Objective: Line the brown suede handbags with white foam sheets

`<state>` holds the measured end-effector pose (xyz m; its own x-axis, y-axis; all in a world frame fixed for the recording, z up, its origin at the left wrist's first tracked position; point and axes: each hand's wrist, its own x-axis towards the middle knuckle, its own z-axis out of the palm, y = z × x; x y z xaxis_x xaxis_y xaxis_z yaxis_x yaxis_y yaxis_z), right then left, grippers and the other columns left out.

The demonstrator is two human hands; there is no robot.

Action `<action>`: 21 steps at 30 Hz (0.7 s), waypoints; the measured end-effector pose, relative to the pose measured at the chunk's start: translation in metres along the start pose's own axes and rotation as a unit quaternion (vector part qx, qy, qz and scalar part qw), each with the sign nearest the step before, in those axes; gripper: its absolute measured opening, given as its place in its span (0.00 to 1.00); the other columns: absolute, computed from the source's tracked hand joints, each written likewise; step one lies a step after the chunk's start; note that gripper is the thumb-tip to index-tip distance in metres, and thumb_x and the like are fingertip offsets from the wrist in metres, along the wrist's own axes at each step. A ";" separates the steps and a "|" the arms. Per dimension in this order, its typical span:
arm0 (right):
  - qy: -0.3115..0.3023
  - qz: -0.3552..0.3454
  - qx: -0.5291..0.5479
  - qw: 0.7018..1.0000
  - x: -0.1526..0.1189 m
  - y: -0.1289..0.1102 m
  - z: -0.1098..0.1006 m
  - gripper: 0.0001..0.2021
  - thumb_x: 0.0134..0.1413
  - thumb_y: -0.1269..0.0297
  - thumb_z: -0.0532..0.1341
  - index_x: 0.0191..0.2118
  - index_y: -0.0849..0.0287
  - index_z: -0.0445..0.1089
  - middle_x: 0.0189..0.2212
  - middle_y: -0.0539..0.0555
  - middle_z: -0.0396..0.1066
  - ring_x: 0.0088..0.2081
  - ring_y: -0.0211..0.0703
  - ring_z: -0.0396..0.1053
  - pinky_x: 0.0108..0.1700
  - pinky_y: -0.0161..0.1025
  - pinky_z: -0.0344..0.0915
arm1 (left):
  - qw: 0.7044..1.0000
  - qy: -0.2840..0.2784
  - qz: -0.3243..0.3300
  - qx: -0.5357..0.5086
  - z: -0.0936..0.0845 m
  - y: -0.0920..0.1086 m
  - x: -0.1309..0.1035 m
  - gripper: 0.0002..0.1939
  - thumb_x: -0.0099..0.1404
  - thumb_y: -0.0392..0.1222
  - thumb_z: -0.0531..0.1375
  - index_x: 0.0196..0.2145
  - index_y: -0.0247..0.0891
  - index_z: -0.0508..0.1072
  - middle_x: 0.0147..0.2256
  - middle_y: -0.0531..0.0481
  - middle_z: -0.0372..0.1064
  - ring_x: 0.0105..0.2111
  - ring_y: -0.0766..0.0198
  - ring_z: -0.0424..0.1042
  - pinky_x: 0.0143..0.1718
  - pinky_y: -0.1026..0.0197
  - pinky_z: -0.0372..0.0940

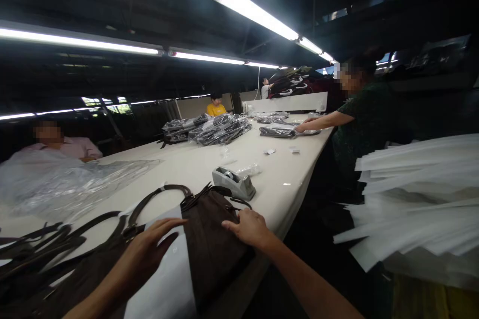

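A dark brown handbag (213,239) lies on the table in front of me. White paper (172,274) covers its left part. My left hand (159,241) is over the paper, fingers stretched toward the bag and thumb apart, holding nothing. On the bag's upper right side rests my right hand (249,227), its thumb spread away from the fingers; the far fingertips are partly hidden. A grey tape dispenser (234,183) stands just beyond the bag. More dark bags with looped handles (101,222) lie to the left.
Bagged goods in clear plastic (220,128) are piled farther along the white table (277,174). At right a person (359,104) handles a wrapped item (279,129). Another person (71,147) sits left behind plastic sheeting (75,184). White sheets (419,189) are stacked right.
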<state>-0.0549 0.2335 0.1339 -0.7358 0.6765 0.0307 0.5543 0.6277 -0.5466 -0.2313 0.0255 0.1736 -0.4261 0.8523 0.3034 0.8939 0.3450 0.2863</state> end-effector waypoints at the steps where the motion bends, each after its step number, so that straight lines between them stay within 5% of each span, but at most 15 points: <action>1: -0.031 0.004 -0.021 0.999 0.004 -0.009 -0.003 0.27 0.50 0.43 0.65 0.45 0.64 0.76 0.44 0.65 0.74 0.47 0.62 0.72 0.49 0.51 0.69 | 0.997 -0.067 -0.012 -0.032 0.008 0.014 0.029 0.22 0.63 0.53 0.49 0.49 0.46 0.72 0.52 0.52 0.71 0.53 0.61 0.69 0.57 0.62 0.60; 3: -0.045 -0.010 -0.056 0.997 0.006 -0.023 -0.006 0.21 0.51 0.53 0.67 0.45 0.65 0.76 0.45 0.64 0.74 0.49 0.59 0.71 0.49 0.47 0.68 | 0.986 -0.131 -0.102 -0.030 0.029 0.039 0.079 0.23 0.65 0.50 0.47 0.51 0.40 0.70 0.52 0.46 0.70 0.53 0.59 0.69 0.57 0.59 0.60; 5: -0.042 -0.024 -0.071 0.996 0.005 -0.034 -0.008 0.14 0.55 0.63 0.64 0.44 0.65 0.76 0.43 0.63 0.75 0.47 0.56 0.72 0.48 0.44 0.68 | 0.971 -0.161 -0.174 -0.011 0.051 0.053 0.116 0.28 0.67 0.52 0.41 0.46 0.29 0.71 0.41 0.35 0.75 0.43 0.51 0.75 0.48 0.51 0.67; 8: -0.041 -0.032 -0.024 0.998 0.005 -0.041 -0.002 0.11 0.56 0.67 0.62 0.40 0.66 0.78 0.38 0.64 0.76 0.45 0.55 0.73 0.46 0.43 0.68 | 0.945 -0.207 -0.251 0.006 0.074 0.054 0.141 0.35 0.66 0.61 0.42 0.35 0.23 0.73 0.21 0.35 0.71 0.26 0.46 0.75 0.30 0.51 0.69; 12: -0.077 -0.001 0.251 0.965 0.009 -0.027 0.028 0.07 0.53 0.66 0.62 0.32 0.62 0.78 0.28 0.55 0.75 0.35 0.46 0.73 0.35 0.35 0.65 | 0.930 -0.228 -0.289 0.015 0.087 0.046 0.141 0.23 0.63 0.56 0.54 0.30 0.29 0.71 0.23 0.41 0.72 0.24 0.54 0.75 0.25 0.59 0.67; 15: -0.185 0.038 0.425 0.885 0.011 -0.006 0.052 0.07 0.53 0.73 0.59 0.29 0.62 0.73 0.21 0.48 0.67 0.24 0.35 0.66 0.27 0.31 0.60 | 0.928 -0.194 -0.315 0.055 0.094 0.046 0.129 0.15 0.62 0.44 0.57 0.40 0.28 0.68 0.36 0.37 0.75 0.34 0.57 0.76 0.32 0.61 0.68; 19: -0.327 0.088 0.553 0.762 0.014 0.010 0.059 0.11 0.64 0.68 0.49 0.39 0.62 0.69 0.26 0.50 0.69 0.23 0.34 0.67 0.32 0.34 0.67 | 0.926 -0.158 -0.318 0.128 0.086 0.051 0.114 0.17 0.59 0.34 0.51 0.48 0.33 0.63 0.42 0.35 0.74 0.43 0.49 0.76 0.38 0.55 0.67; 21: -0.304 0.060 0.490 0.815 0.017 0.007 0.053 0.10 0.64 0.66 0.50 0.43 0.61 0.68 0.32 0.53 0.72 0.28 0.40 0.72 0.37 0.40 0.70 | 0.926 -0.157 -0.304 0.160 0.074 0.055 0.110 0.18 0.59 0.32 0.50 0.48 0.37 0.63 0.41 0.37 0.74 0.43 0.47 0.75 0.37 0.53 0.67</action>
<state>-0.0840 0.2288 0.0861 -0.9210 0.2081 -0.3293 0.2785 -0.2390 -0.9302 -0.2186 0.1674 0.1555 -0.8476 0.5172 -0.1187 0.5189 0.8546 0.0189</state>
